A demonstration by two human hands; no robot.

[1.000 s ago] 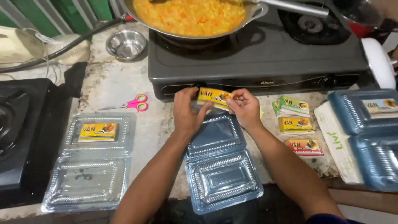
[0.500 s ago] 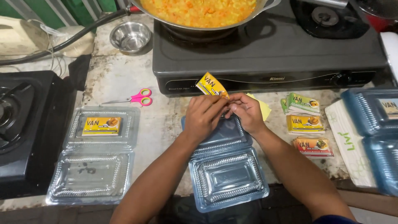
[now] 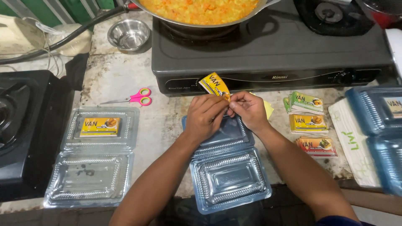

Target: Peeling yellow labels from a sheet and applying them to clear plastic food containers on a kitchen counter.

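A small yellow sticker, tilted and partly peeled, is held above an open clear plastic box on the table, just in front of the stove. Its lower corner is pinched by the left hand, fingers closed tight. The same corner is gripped by the right hand, fingertips touching the left. Further right, sticker stacks are laid out.

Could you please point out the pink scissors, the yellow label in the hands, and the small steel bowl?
pink scissors (image 3: 140, 97): head view, on the pink handles.
yellow label (image 3: 213, 83): head view, its upper face.
small steel bowl (image 3: 128, 34): head view, its inside.
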